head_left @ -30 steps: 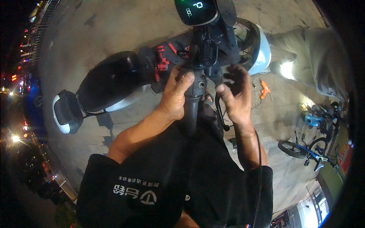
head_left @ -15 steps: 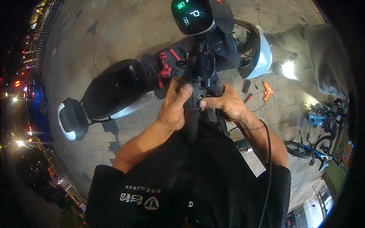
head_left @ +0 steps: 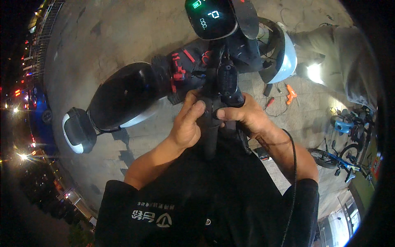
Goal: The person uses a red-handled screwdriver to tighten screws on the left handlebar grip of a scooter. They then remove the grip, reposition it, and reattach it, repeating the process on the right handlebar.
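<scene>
An electric scooter's handlebar end points toward me, with a black rubber grip (head_left: 211, 142) and a dark switch housing (head_left: 213, 108). My left hand (head_left: 187, 121) is closed around the housing's left side, thumb on top. From the other side, my right hand (head_left: 249, 117) grips the same housing, its thumb pressed against it; its other fingers are mostly hidden beneath. Just beyond my hands sits a black rectangular brake reservoir (head_left: 227, 78). Farther along the bar, a dashboard display (head_left: 212, 18) is lit with a green battery symbol.
The scooter's black seat (head_left: 119, 90) and rear box (head_left: 79, 131) extend left. Red tools (head_left: 179, 73) lie on its footboard. At right are a pale blue front panel (head_left: 284, 59), an orange gun-shaped tool (head_left: 291, 94), a bright lamp (head_left: 314, 73) and a blue bicycle (head_left: 343, 162).
The handlebar and display have shifted slightly right in view. My right thumb has slid slightly lower on the housing, and the round hole seen earlier beside it no longer shows clearly.
</scene>
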`<state>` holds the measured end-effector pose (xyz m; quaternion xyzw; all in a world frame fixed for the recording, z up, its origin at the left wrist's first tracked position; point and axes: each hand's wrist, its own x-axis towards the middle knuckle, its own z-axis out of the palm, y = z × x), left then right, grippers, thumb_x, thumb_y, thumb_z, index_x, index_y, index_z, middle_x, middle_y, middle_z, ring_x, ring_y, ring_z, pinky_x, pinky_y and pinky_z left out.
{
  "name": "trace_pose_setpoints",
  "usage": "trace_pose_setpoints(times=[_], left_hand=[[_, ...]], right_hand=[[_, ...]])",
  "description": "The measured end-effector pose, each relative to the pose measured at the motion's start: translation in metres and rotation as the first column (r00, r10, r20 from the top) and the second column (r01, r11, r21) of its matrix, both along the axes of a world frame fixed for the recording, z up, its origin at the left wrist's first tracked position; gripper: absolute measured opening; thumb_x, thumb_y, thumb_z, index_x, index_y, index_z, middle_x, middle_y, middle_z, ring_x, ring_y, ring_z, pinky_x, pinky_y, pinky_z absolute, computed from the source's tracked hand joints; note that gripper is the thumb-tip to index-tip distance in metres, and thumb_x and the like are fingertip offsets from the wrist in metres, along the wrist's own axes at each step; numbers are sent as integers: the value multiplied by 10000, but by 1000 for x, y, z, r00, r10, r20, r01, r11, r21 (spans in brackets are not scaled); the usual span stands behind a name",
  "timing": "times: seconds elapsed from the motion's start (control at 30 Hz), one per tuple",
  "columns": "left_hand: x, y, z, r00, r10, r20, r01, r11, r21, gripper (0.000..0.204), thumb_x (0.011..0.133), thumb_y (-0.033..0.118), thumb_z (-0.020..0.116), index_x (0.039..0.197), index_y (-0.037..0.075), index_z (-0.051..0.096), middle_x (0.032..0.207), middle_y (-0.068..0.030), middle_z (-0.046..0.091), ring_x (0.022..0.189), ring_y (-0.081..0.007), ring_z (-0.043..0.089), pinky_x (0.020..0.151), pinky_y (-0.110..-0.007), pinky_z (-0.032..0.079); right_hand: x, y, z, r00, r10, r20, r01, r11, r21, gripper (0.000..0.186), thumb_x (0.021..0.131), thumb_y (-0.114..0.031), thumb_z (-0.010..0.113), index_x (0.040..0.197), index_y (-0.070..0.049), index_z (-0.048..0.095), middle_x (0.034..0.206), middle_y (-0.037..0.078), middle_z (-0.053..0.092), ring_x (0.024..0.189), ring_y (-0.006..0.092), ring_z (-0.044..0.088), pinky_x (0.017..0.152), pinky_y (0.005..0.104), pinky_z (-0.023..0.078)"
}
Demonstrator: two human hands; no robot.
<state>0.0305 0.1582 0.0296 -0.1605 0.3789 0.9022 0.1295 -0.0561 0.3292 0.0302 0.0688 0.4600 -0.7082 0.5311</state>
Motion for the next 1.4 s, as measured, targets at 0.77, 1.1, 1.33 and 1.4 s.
trace_pose_setpoints(times=[0.77,1.1,1.33,1.4], left_hand=[[-1,6,0,999,26,22,-19,961,-276,498,982,362,520,1378,116,346,1177,-90,558,971,-195,599,762,-346,552],[-1,23,11,991,132,10,-108,857,-504,407,969,331,573,1225,47,435,1052,-100,601,861,-182,630,673,-310,573],[-7,25,13,986,153,60,-103,858,-504,406,946,356,574,1148,11,504,895,-123,644,712,-196,638,604,-315,536],[-6,19,9,981,170,92,-123,916,-381,400,917,314,628,1151,22,488,893,-123,643,719,-194,638,600,-311,546]], right_hand=[[5,-3,8,999,-47,-27,49,998,48,314,742,-164,816,953,7,659,815,78,667,711,179,620,681,309,504],[6,1,9,995,-42,-87,46,998,46,357,733,-228,846,953,-10,667,804,54,664,694,155,611,650,304,495],[16,29,-40,996,-86,40,94,913,-397,566,913,-509,569,1126,13,612,1003,116,651,909,196,612,835,331,478],[25,30,-55,943,-145,300,272,855,-442,685,869,-565,585,1172,49,576,1057,160,629,943,257,617,884,381,485]])
